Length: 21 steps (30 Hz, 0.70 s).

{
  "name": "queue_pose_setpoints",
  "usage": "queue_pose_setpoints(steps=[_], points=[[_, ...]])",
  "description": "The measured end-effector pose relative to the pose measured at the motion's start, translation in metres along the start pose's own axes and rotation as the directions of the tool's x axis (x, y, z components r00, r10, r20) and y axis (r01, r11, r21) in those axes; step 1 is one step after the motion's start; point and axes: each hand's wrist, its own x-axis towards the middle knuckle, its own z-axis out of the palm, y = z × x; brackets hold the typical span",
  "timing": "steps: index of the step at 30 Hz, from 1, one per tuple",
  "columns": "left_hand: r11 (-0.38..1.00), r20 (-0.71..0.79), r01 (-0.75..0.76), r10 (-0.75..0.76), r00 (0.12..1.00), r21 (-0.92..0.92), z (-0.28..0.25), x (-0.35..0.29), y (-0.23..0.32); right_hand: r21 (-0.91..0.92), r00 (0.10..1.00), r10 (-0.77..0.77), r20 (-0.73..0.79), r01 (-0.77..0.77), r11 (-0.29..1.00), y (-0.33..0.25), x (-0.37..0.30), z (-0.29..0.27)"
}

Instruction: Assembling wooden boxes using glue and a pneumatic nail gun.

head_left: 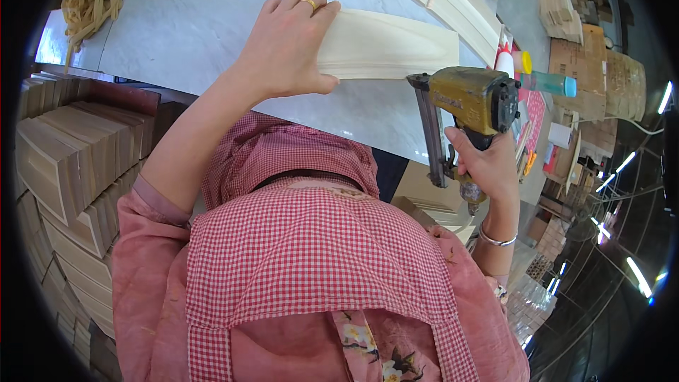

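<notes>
A pale wooden piece [392,42], long and flat-topped with a grooved near edge, lies on the grey marbled tabletop [191,18]. My left hand [290,46] is closed over its left end, fingers on the far side and thumb at the near edge. A ring shows on one finger. My right hand [489,164] is wrapped round the grip of a yellow-brown and black nail gun [463,95]. The gun's nose is at the near edge of the wooden piece, towards its right end; whether it touches I cannot tell. A hose fitting [472,194] hangs below the grip.
Thin wood strips [99,0] are heaped at the far left. More pale wooden pieces [460,10] line the far right. A white glue bottle [504,62] and a teal-capped bottle [552,83] stand right of the gun. Stacked boards [78,148] rise on the left beside me.
</notes>
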Motion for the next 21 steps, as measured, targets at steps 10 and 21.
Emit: queue_pose_setpoints(steps=[10,21], points=[[0.845,0.058,0.065,-0.04,0.998,-0.531,0.004,-0.03,-0.036,0.029,0.999,-0.023,-0.039,0.025,0.999,-0.027,-0.022,0.023],[0.841,-0.114,-0.084,0.027,0.993,-0.535,0.021,-0.03,-0.039,0.048,0.99,-0.102,0.102,0.097,0.994,-0.048,-0.032,0.065]])
